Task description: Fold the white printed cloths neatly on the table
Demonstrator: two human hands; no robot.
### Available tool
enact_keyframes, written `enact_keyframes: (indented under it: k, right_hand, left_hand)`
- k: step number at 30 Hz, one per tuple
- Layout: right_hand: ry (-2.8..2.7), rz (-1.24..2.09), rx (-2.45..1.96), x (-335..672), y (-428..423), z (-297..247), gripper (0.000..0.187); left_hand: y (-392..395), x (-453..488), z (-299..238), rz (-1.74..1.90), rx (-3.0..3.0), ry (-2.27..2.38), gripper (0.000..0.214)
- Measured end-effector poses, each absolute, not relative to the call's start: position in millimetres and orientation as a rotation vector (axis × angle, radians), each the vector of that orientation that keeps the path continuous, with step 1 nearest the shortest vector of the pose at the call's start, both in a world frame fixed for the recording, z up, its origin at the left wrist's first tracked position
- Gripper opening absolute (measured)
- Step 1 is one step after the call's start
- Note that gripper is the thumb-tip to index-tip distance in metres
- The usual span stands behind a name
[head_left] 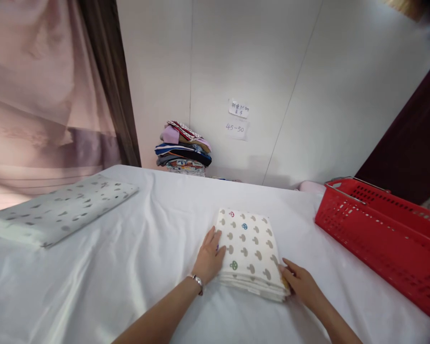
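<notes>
Silvery bracelet [198, 284], left wrist [188, 287]

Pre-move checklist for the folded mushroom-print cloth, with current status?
1. Left hand on the cloth's left edge: ok, fingers resting on it.
2. Right hand at the opposite edge: ok for contact; cannot tell whether it grips.
3. Mushroom-print cloth folded and lying flat: ok, stacked layers show along the near edge.
4. White sheet smooth: not ok, creases run left of the cloth.
5. Red basket apart from the cloth: ok, off to the right with a gap.
6. Cloth's underside neat: cannot tell, hidden.
</notes>
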State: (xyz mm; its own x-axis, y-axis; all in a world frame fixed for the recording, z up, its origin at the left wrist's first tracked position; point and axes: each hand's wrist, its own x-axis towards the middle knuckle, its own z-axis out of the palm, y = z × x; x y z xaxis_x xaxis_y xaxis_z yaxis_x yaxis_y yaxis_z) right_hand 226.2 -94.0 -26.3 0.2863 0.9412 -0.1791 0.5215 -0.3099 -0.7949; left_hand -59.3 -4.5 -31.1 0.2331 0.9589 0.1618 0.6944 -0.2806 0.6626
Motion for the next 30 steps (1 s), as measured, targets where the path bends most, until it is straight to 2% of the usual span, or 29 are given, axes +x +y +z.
enact_keyframes:
  k: [5,12,16,22,26,30]
  right_hand:
    - [-1.217,0.883,-1.873,216.8,-73.2,-23.3,0.075]
    - [-0.931,1.153,-1.728,201.2,-68.1,-0.5,0.091]
    - [-0.793,1.313,-1.619,213.2,-68.5,-3.5,0.100]
    - [-0.841,1.262,-1.707,218.4,-65.8,-0.9,0.098]
    - [-0.878,1.219,-1.677,209.4,-59.4,2.7,0.097]
    - [-0.971,0.997,-1.575,200.6,-49.9,1.4,0.089]
  left_hand:
    - [-2.3,-61.3,-12.0,0.688,1.840,1.662,0.066]
    - [5.3,-65.4,9.9,0.530,1.576,1.661,0.073]
    - [5.1,-63.9,10.7,0.545,1.400,1.541,0.066]
    - [-1.0,-62.0,-5.0,0.591,1.393,1.489,0.054]
    - [-0.5,-59.8,-7.7,0.614,1.436,1.517,0.058]
    - [4.1,-63.0,6.7,0.802,1.544,1.542,0.065]
